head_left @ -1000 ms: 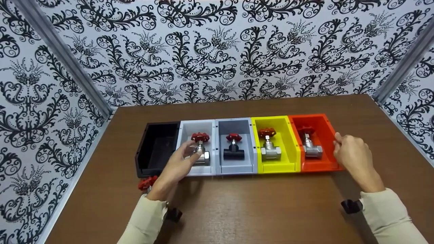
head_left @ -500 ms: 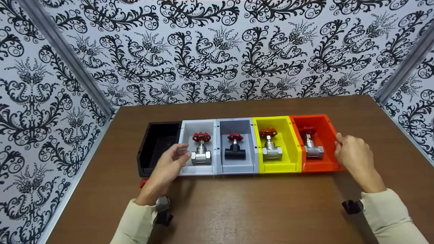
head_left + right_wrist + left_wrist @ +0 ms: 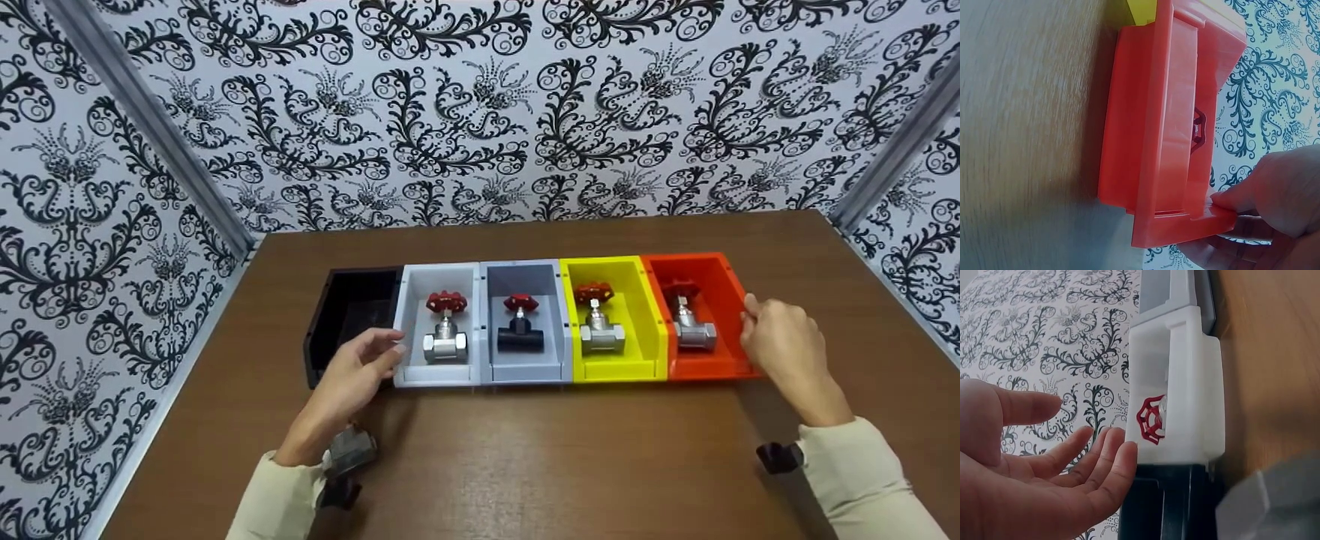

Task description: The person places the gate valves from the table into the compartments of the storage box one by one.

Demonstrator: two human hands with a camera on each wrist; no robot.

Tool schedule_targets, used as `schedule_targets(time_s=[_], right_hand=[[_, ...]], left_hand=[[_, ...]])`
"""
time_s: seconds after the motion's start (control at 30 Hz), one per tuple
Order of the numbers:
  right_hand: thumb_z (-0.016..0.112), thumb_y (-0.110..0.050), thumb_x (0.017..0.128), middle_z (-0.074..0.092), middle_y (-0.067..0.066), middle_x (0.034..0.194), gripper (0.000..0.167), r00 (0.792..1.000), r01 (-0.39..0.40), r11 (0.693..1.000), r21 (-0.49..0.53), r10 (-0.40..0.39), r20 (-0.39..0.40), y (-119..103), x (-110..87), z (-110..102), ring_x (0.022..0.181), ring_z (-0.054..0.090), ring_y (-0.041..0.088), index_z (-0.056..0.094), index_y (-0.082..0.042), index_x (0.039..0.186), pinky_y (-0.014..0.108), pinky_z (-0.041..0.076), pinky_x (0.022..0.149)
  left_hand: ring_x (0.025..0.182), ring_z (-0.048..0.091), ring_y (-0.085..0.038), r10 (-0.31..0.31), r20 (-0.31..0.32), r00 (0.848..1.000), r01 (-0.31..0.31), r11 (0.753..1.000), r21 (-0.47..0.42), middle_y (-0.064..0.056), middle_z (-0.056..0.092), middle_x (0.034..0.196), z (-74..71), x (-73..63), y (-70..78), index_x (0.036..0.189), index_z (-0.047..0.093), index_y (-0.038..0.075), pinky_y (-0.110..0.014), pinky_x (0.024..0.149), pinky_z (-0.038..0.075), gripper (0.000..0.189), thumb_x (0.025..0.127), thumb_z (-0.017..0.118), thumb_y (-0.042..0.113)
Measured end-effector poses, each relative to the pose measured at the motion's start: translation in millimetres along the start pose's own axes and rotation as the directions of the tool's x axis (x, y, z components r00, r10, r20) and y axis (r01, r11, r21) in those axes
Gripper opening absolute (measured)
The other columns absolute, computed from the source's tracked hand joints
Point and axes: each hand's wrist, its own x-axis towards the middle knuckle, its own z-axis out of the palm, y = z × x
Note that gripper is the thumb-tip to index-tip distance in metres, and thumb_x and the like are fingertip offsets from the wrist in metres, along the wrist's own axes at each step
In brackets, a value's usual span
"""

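My left hand (image 3: 346, 379) hovers in front of the black bin (image 3: 321, 330), fingers loosely bent with nothing between them. In the left wrist view its fingers point toward the white bin, apart from it. A metal valve body (image 3: 352, 448) lies on the table, partly hidden behind my left wrist. My right hand (image 3: 786, 346) pinches the right side wall of the red bin (image 3: 1151, 118). One valve with a red handwheel stands in each of the other bins: a metal valve (image 3: 445, 334) in the white bin, a black valve (image 3: 520, 334) in the grey one, metal valves in the yellow and red ones.
The bins stand side by side in a row on the brown table (image 3: 525, 457). The yellow bin (image 3: 630, 371) sits between the grey and red bins. Patterned walls (image 3: 495, 120) rise behind and at both sides.
My left hand has drawn back from the white bin's valve, moving left and toward me, over the front of the black bin. My right hand stays on the red bin.
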Motion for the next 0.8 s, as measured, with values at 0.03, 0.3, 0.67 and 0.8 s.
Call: schedule_targets(time_s=[0.03, 0.3, 0.67, 0.8], right_hand=[[0.058, -0.011, 0.092, 0.06, 0.037, 0.08, 0.026, 1.0, -0.002, 1.0, 0.0, 0.002, 0.002, -0.1, 0.1, 0.1, 0.064, 0.055, 0.055, 0.064, 0.013, 0.085, 0.067, 0.044, 0.062], [0.057, -0.012, 0.093, 0.06, 0.035, 0.078, 0.027, 1.0, -0.013, 1.0, -0.006, 0.013, 0.012, -0.5, 0.7, 0.1, 0.062, 0.055, 0.053, 0.063, 0.012, 0.083, 0.066, 0.044, 0.062], [0.058, -0.011, 0.093, 0.06, 0.031, 0.074, 0.025, 1.0, 0.003, 1.0, -0.009, -0.003, 0.007, -1.2, -0.5, 0.0, 0.06, 0.055, 0.049, 0.064, 0.012, 0.085, 0.066, 0.045, 0.061], [0.058, -0.011, 0.094, 0.058, 0.027, 0.071, 0.025, 1.0, -0.01, 1.0, -0.007, 0.01, 0.026, -1.8, -0.2, -0.2, 0.057, 0.054, 0.045, 0.063, 0.012, 0.085, 0.064, 0.046, 0.06]], left_hand=[[0.105, 0.063, -0.027, -0.005, 0.0, 1.0, 0.005, 1.0, 0.009, -0.016, 0.065, 0.118, -1.4, -0.7, -0.4, 0.123, 0.064, 0.006, -0.04, 0.093, 0.052, 0.026, 0.098, 0.06, 0.014], [0.107, 0.064, -0.026, -0.023, 0.004, 1.0, 0.023, 1.0, 0.021, -0.015, 0.066, 0.119, -9.3, -4.6, -1.7, 0.127, 0.061, 0.006, -0.041, 0.093, 0.052, 0.03, 0.1, 0.058, 0.017], [0.092, 0.066, -0.026, -0.027, 0.009, 1.0, 0.028, 0.996, -0.087, -0.016, 0.069, 0.105, -17.5, -11.1, -6.5, 0.116, 0.064, -0.002, -0.033, 0.079, 0.054, 0.023, 0.1, 0.056, 0.012], [0.088, 0.066, -0.026, -0.037, 0.012, 0.999, 0.038, 0.994, -0.099, -0.016, 0.069, 0.1, -22.0, -13.1, -10.5, 0.113, 0.064, -0.003, -0.032, 0.074, 0.055, 0.022, 0.101, 0.056, 0.012]])
